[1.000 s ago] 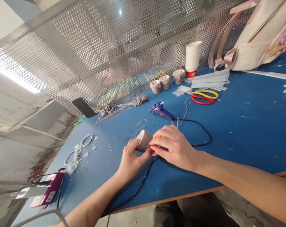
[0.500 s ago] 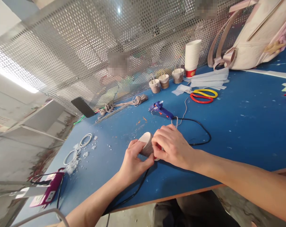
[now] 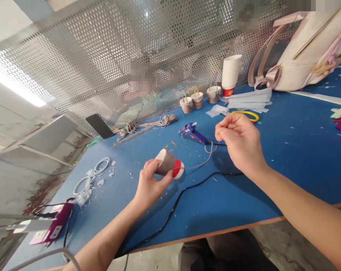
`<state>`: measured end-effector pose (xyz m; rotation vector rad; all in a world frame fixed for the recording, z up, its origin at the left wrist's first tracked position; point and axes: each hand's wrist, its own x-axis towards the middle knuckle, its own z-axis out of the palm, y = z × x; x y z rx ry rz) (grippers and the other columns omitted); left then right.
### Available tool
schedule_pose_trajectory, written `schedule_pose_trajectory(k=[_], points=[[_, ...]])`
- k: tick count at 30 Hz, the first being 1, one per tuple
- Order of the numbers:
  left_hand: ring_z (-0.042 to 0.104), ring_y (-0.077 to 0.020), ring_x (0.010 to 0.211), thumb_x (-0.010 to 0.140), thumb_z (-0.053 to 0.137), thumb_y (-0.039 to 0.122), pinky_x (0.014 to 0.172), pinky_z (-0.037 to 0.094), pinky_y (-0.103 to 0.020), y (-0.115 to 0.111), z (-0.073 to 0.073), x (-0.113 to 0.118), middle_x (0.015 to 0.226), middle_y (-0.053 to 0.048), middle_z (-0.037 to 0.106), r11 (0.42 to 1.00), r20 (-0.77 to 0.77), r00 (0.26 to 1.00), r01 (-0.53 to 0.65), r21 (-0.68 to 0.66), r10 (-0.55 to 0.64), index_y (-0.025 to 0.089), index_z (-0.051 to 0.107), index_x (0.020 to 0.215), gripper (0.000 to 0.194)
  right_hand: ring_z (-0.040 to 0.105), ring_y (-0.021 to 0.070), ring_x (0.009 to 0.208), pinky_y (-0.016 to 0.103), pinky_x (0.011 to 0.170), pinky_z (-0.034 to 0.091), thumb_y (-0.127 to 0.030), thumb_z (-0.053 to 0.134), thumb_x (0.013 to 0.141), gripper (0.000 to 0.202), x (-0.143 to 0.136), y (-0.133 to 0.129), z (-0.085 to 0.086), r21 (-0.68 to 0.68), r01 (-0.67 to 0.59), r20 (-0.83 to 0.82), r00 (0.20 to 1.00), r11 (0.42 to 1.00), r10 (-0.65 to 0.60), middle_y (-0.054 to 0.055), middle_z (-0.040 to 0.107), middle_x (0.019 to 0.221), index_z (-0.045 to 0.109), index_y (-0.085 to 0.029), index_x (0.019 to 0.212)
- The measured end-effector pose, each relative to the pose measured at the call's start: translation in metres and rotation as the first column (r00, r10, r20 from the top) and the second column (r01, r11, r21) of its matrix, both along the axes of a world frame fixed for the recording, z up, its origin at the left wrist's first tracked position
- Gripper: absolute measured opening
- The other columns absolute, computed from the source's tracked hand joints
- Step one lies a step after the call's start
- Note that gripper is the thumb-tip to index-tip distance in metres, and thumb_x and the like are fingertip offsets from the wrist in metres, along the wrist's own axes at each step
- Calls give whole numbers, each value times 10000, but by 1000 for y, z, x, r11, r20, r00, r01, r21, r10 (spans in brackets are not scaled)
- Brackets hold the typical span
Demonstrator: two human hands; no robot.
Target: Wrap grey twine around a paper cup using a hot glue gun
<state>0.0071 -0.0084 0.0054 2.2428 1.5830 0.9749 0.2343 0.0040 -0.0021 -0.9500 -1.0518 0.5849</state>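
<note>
- The paper cup (image 3: 165,161) is in the left hand (image 3: 152,182), above the near middle of the blue table (image 3: 297,180); it tips over sideways, its mouth toward the far left and its base toward the right.
- Grey-brown cord wraps the wall of the cup, leaving a red band (image 3: 177,168) bare near the base.
- The left hand grasps the cup, thumb on the near side and fingers around the mouth end.
- A loose length of cord (image 3: 197,166) runs right from the cup and curls into a loop beside the glue gun's handle.
- The right hand (image 3: 240,143) is raised to the right of the cup, well apart from it, fingers bent and the thumb and index tips together; I cannot tell whether they pinch the cord, which passes out of sight beside them.
- The blue glue gun (image 3: 193,133) lies just beyond the cup, left of the right hand.
- A black cable (image 3: 181,195) crosses the table on the near side.
- Beyond the right hand, a yellow scissor handle (image 3: 247,112) shows in part, near a sheaf of whitish strips (image 3: 249,101).
- Farther off stand three small wrapped cups (image 3: 213,95) and a tall stack of paper cups (image 3: 231,73), left of a pale bag (image 3: 294,64).
- At the far left are cord bundles (image 3: 167,120) and a dark phone (image 3: 99,126).
- Two white rings (image 3: 102,165) and a purple power strip (image 3: 57,224) lie left.
</note>
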Motion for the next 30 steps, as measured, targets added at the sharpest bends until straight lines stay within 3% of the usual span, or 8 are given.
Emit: schedule_pose_trajectory(k=[5,10,15,19,22,24,26,30], points=[[389,-96,547,685,561,267,526,334,-210,23,6,-15,564,52,474,986,211,963,-154,-67,165,173,548,653,101,386,77,497,224,491,358,-120,467,799,108,1,-3,-2,-52,-60,80,995,997,64,-53,425,569,540,-197,784],[332,-83,526,677,598,267,492,277,-207,42,2,-31,546,69,411,981,394,898,-181,-70,194,170,536,641,121,378,88,479,221,450,320,-261,457,869,168,-14,-13,-2,-173,-158,333,920,972,209,-55,410,553,596,-180,920],[362,-83,547,668,605,236,516,302,-208,50,4,-41,573,66,449,980,465,864,-198,-38,192,161,586,704,86,360,80,451,204,463,343,-219,505,834,131,-38,-24,-1,-249,-230,489,809,941,327,-79,413,493,607,-174,902],[371,-85,548,661,605,231,522,309,-212,51,12,-40,582,64,463,979,493,850,-202,-18,184,160,581,689,80,468,84,508,188,501,405,-129,474,820,170,-79,-57,-8,-244,-579,645,502,778,576,-31,585,628,606,-166,921],[382,-88,562,663,607,224,536,314,-216,51,17,-38,611,57,485,987,494,856,-157,-30,152,160,605,729,92,596,136,791,228,684,466,-80,492,775,221,-116,-85,-23,-109,-867,884,140,486,447,71,679,910,592,-130,966],[382,-89,568,671,612,228,541,310,-220,51,17,-36,617,54,484,992,497,859,-113,-47,121,158,601,724,89,602,148,680,262,590,455,-100,508,795,164,-135,-96,-34,-144,-900,958,-22,411,287,33,684,797,600,-147,922],[389,-93,574,684,620,247,553,312,-226,49,16,-36,619,51,485,996,517,852,-53,-77,85,158,591,723,102,594,159,621,300,595,451,-140,518,814,115,-147,-99,-41,-121,-921,983,-58,369,176,-6,659,658,599,-180,743],[450,-108,624,728,613,309,622,350,-236,44,11,-36,668,39,539,979,597,802,124,-163,-2,162,593,769,154,612,188,824,412,854,425,-183,456,880,252,-142,-87,-32,111,-927,990,136,358,44,6,687,851,590,-197,667]])
